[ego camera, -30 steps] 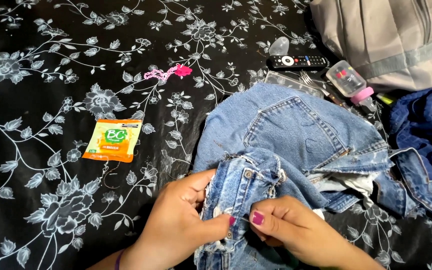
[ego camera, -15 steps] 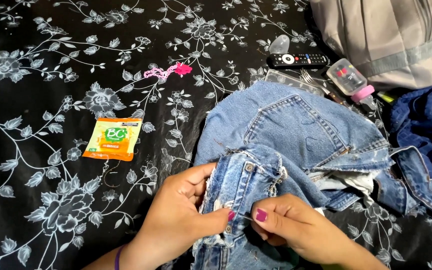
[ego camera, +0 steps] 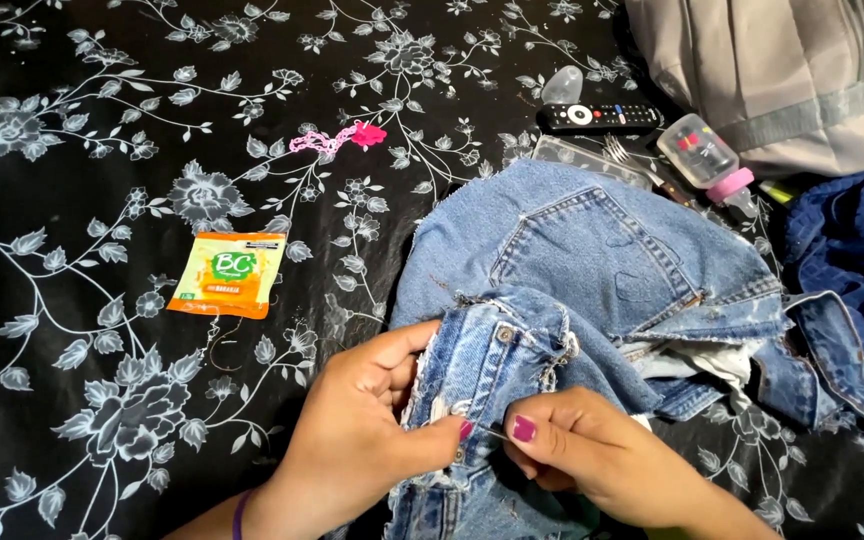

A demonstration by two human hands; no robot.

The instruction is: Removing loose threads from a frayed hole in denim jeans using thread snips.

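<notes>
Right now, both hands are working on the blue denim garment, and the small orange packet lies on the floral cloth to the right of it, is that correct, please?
Not quite: the head view shows the orange packet to the left of the denim garment, not the right. The rest holds: the left hand and right hand both pinch the denim, and the packet lies on the floral cloth.

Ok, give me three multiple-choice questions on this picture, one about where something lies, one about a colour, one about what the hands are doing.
1. Where does the orange sachet lie?
A. left of the jeans
B. on the jeans
C. inside the grey bag

2. What colour is the small tangle of cord on the floral cloth?
A. green
B. pink
C. white

3. What are the left hand and right hand doing?
A. resting apart
B. holding the remote
C. pinching the denim's frayed edge

Answers: 1 A, it lies on the cloth left of the denim; 2 B, plainly pink; 3 C, both grip the edge.
</notes>
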